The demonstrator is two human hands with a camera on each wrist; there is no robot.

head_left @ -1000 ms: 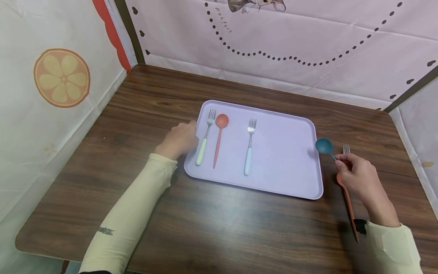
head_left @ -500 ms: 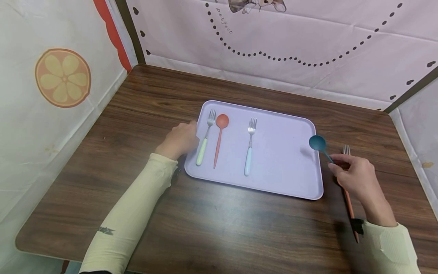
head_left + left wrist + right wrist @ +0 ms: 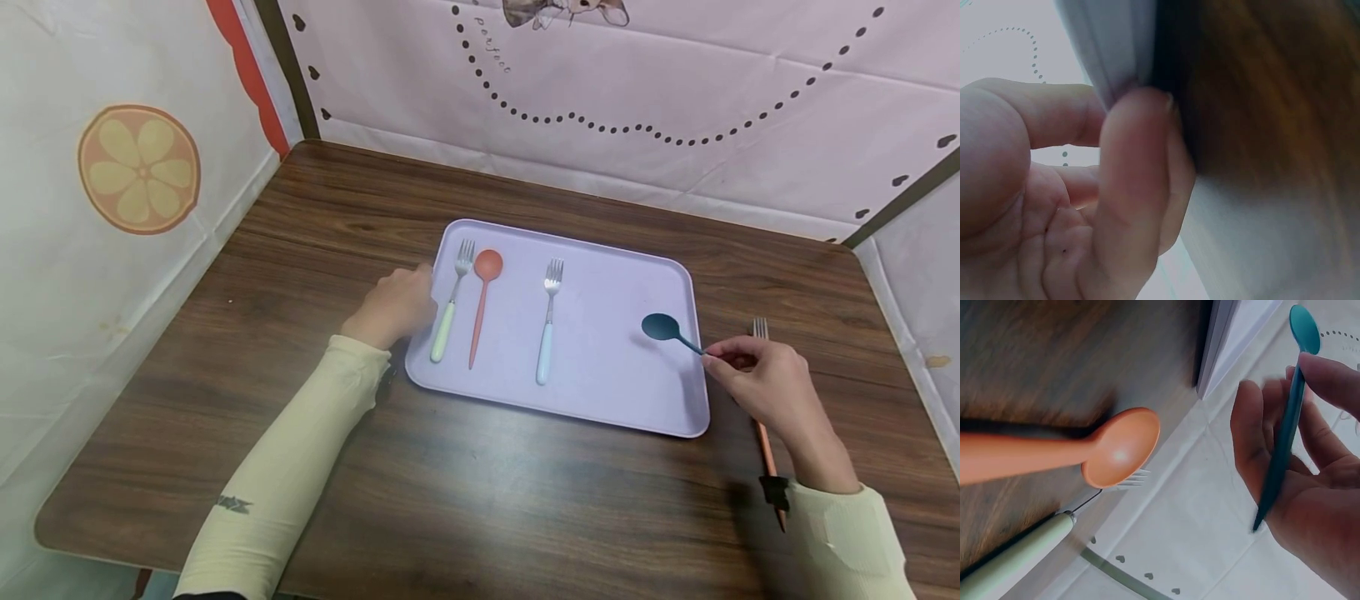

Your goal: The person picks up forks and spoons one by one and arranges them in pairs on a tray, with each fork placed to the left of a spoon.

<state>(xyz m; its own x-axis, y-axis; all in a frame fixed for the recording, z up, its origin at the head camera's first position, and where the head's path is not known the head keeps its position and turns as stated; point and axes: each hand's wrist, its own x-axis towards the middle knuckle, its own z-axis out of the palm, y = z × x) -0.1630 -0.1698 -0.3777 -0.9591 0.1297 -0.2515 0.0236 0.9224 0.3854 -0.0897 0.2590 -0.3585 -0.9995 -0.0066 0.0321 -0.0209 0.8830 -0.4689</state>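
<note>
My right hand (image 3: 776, 387) pinches a teal spoon (image 3: 660, 327) by its handle, and the bowl hangs over the right part of a lilac tray (image 3: 615, 375), casting a shadow there. The right wrist view shows the spoon's handle (image 3: 1286, 437) running down across the palm from thumb and fingers. At the tray's left edge, my left hand (image 3: 393, 308) grips the rim (image 3: 1110, 44) between thumb and fingers. On the tray lie a green-handled fork (image 3: 442, 332), a coral spoon (image 3: 487, 265) and, nearer the middle, a fork with a pale blue handle (image 3: 544, 354).
Right of the tray, an orange spoon (image 3: 1122, 450) and another green-handled fork (image 3: 1029, 556) lie on the dark wooden table (image 3: 487, 517), partly hidden by my right hand in the head view. Printed cloth (image 3: 675, 75) hangs behind the table and along both sides.
My right hand has moved left with the teal spoon, bringing its bowl from the tray's right rim to over the tray. The left hand stays at the rim.
</note>
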